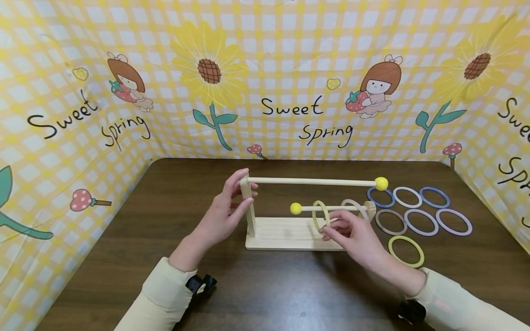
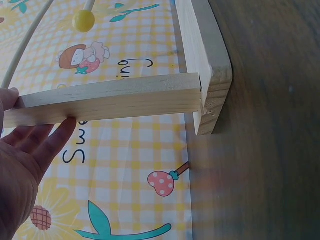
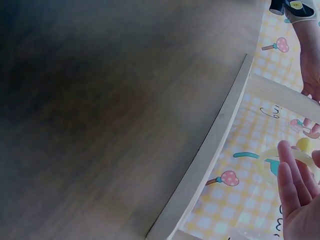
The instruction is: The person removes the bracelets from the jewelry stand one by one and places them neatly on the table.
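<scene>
A wooden stand has a flat base [image 1: 285,233], a tall post [image 2: 115,102] and two rods. The long upper rod [image 1: 310,181] ends in a yellow ball [image 1: 381,184] on the right; the short lower rod [image 1: 339,208] ends in another yellow ball [image 1: 296,208] on the left. My left hand [image 1: 219,215] grips the tall post near its top, thumb on one side and fingers on the other. A yellow ring [image 1: 313,216] hangs around the lower rod, its bottom pinched by my right hand [image 1: 360,236]. Behind that hand, a pale ring [image 1: 351,201] encircles the same rod near the short post [image 1: 370,209].
Several loose rings lie on the dark table [image 1: 174,193] right of the stand, among them a blue ring [image 1: 434,188], a lilac ring [image 1: 451,210] and a yellow ring [image 1: 403,237] nearest my right forearm. A checked cloth [image 1: 285,59] surrounds the table's back and sides.
</scene>
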`<state>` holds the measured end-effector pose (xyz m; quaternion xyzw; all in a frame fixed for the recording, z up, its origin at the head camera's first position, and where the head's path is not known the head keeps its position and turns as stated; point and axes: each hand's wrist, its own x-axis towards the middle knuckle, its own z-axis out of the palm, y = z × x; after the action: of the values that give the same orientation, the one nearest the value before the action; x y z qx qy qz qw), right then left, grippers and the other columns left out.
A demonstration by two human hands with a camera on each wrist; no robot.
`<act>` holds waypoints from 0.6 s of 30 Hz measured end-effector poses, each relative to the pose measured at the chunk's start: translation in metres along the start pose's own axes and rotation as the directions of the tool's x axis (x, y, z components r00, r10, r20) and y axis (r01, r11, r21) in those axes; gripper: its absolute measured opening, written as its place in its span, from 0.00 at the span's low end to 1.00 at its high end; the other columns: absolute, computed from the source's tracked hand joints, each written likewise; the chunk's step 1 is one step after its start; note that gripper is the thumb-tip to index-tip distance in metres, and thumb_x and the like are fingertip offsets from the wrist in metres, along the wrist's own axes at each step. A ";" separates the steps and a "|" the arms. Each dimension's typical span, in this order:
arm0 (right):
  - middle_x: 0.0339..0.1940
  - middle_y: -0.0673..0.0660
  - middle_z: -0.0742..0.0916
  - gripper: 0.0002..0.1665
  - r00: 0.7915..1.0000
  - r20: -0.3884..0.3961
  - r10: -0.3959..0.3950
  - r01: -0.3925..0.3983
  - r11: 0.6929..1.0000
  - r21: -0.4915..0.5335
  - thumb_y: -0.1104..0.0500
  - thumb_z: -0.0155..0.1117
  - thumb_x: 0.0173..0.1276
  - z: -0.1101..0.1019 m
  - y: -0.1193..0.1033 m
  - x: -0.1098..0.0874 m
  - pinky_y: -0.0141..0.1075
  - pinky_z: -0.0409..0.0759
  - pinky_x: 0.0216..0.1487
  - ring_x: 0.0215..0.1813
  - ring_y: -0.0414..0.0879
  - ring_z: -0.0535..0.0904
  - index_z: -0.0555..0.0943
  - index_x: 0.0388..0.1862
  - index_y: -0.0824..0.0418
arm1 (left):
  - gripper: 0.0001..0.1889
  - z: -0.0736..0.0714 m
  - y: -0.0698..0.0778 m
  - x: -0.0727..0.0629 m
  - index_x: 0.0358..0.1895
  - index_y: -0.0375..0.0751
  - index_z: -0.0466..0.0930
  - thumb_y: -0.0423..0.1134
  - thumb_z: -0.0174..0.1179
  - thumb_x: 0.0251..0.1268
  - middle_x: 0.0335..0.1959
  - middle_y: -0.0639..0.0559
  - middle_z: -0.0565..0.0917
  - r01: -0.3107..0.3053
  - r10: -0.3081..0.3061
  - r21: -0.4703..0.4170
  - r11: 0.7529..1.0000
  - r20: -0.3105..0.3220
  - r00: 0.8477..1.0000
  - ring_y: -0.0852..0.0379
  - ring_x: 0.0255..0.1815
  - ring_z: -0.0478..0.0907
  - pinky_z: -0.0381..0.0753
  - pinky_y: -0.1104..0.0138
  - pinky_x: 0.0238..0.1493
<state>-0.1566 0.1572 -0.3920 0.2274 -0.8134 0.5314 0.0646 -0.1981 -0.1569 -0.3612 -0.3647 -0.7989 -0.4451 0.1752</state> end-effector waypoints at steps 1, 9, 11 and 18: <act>0.31 0.58 0.89 0.11 1.000 -0.006 -0.005 0.005 1.000 -0.007 0.70 0.66 0.64 0.000 0.000 0.000 0.32 0.82 0.34 0.31 0.44 0.86 0.76 0.44 0.68 | 0.34 0.000 0.000 0.000 0.72 0.48 0.49 0.24 0.53 0.70 0.52 0.44 0.77 -0.001 0.001 -0.002 1.000 -0.001 1.000 0.49 0.51 0.79 0.84 0.56 0.40; 0.32 0.55 0.89 0.11 0.996 -0.022 -0.086 0.084 0.994 -0.071 0.71 0.64 0.66 -0.002 0.001 0.001 0.31 0.81 0.33 0.31 0.43 0.86 0.76 0.45 0.64 | 0.34 -0.001 0.000 0.000 0.72 0.47 0.49 0.24 0.54 0.69 0.52 0.43 0.77 -0.005 0.005 -0.007 1.000 -0.002 1.000 0.48 0.51 0.79 0.84 0.54 0.39; 0.32 0.55 0.89 0.11 0.996 -0.022 -0.086 0.084 0.994 -0.072 0.71 0.64 0.66 -0.001 0.001 0.001 0.31 0.81 0.32 0.31 0.43 0.86 0.76 0.46 0.64 | 0.34 -0.001 0.000 0.000 0.72 0.48 0.49 0.24 0.54 0.69 0.52 0.43 0.77 -0.004 0.004 -0.007 1.000 -0.002 1.000 0.48 0.50 0.79 0.84 0.54 0.39; 0.33 0.55 0.89 0.12 0.999 -0.008 -0.052 0.051 0.996 -0.067 0.70 0.64 0.66 0.002 0.000 0.004 0.31 0.81 0.32 0.31 0.42 0.86 0.75 0.48 0.66 | 0.35 0.000 0.000 -0.001 0.73 0.48 0.49 0.24 0.54 0.70 0.52 0.44 0.77 0.005 -0.005 0.006 1.000 0.003 1.000 0.50 0.51 0.79 0.84 0.56 0.41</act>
<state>-0.1597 0.1540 -0.3911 0.2435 -0.8243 0.5032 0.0896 -0.1980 -0.1574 -0.3615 -0.3631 -0.8012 -0.4427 0.1739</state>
